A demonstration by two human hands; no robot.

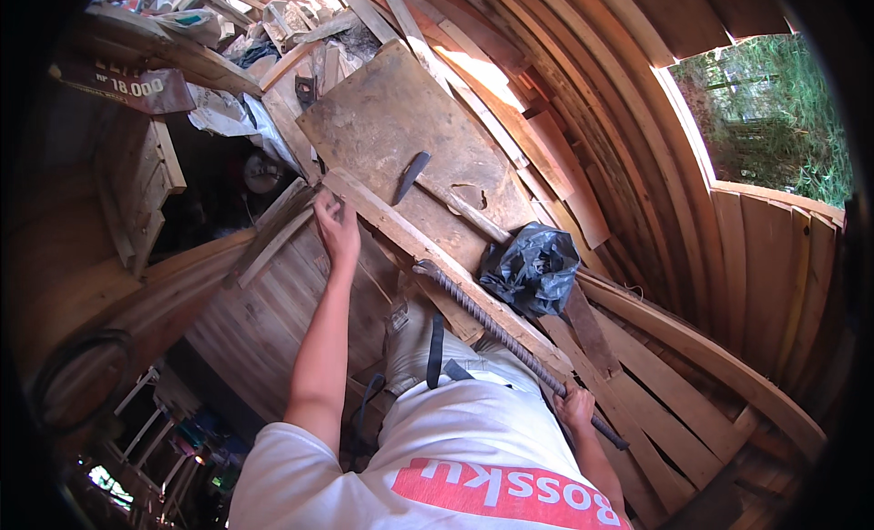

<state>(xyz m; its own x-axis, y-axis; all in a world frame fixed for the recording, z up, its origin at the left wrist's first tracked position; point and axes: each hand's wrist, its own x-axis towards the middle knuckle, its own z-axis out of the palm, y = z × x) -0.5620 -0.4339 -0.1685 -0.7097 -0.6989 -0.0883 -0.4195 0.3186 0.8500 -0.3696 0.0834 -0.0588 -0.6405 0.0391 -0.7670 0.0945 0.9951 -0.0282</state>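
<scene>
My right hand is closed around the lower part of a long ribbed steel bar with a bent upper end. The bar slants up to the left, along the near side of a wooden beam. At the beam's far left end is my left hand, its fingers apart and slightly curled; whether they touch the wood I cannot tell. Beyond the beam a hammer with a dark head and pale wooden handle lies on a worn wooden board. A crumpled black plastic bag sits by the handle's end.
Loose planks lie at my right. A curved plank wall rises beyond, with a window opening onto greenery. Wood scraps are heaped at the far left. Below them is a dark gap, and a coiled dark cable hangs at left.
</scene>
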